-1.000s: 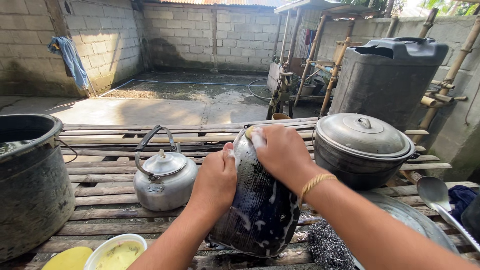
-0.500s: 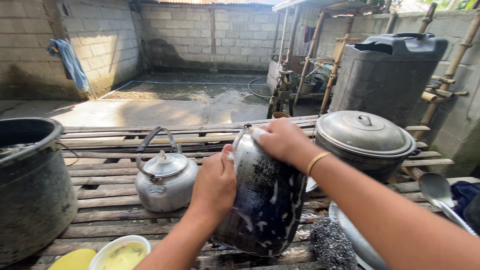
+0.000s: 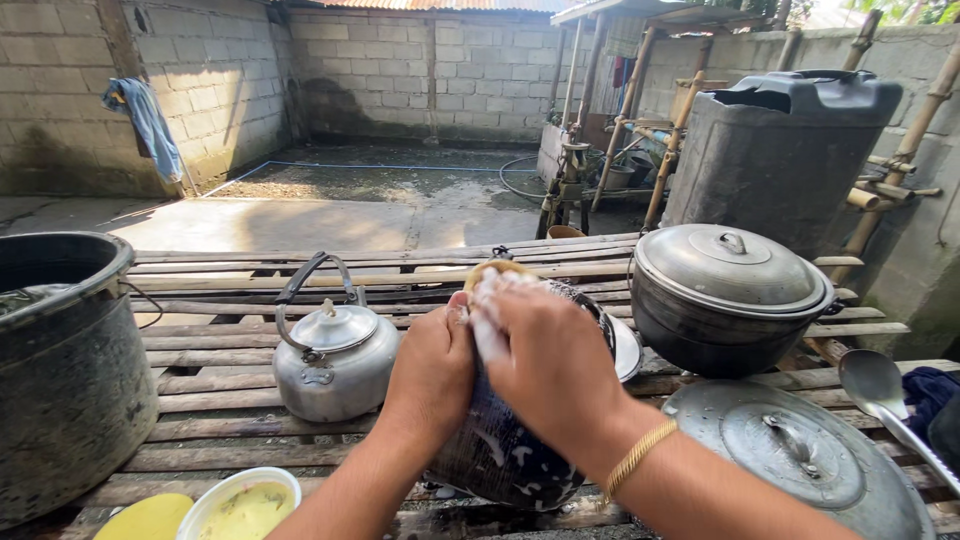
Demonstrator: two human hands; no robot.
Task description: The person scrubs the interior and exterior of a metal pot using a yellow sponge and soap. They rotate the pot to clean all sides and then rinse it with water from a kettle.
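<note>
Pot, blackened and streaked with suds, stands tilted on edge on the slatted tabletop just right of the kettle; risk: the soapy wall could slip out of the grip and roll into the kettle, or drop a rim between the slats. Left hand is clamped on the pot's left side, fingers curled out of sight behind it. Right hand presses flat on the upper wall, fingers together over a soapy scrub pad.
</note>
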